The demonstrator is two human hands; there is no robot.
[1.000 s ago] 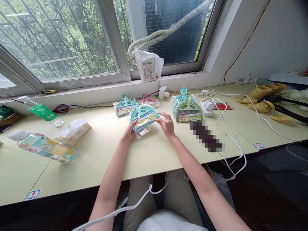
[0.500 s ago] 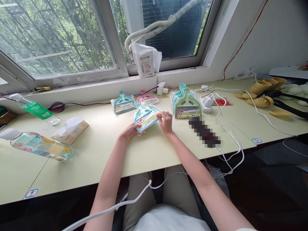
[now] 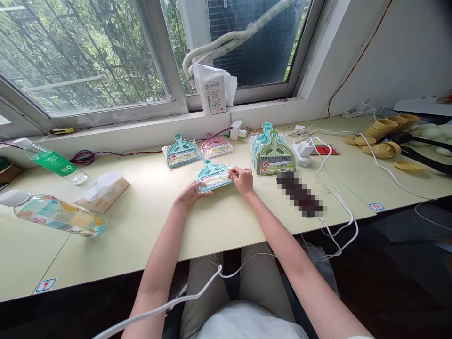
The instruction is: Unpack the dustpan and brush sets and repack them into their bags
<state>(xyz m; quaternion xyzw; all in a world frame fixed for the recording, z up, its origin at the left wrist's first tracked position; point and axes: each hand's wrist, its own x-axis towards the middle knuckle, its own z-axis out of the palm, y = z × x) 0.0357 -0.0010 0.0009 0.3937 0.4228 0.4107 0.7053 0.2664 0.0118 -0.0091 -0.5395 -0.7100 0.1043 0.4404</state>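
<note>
A teal mini dustpan-and-brush set in a clear bag (image 3: 213,175) lies low over the pale table (image 3: 219,221), gripped from both sides. My left hand (image 3: 189,192) pinches its near left corner. My right hand (image 3: 242,180) pinches its right edge. Behind it lie another teal bagged set (image 3: 181,153) and a pink one (image 3: 216,147). To the right stands a stack of bagged sets with a green one on top (image 3: 274,154).
Two bottles (image 3: 56,214) (image 3: 51,160) and a tissue pack (image 3: 103,189) lie at the left. A charger (image 3: 304,151), white cables (image 3: 339,207) and a blurred dark object (image 3: 299,194) sit to the right. Tan cups (image 3: 383,136) are at the far right. A white bag (image 3: 213,89) stands on the sill.
Both hands have lowered the teal bagged set from a raised tilt to nearly flat on the table, turning it so that its handle points away.
</note>
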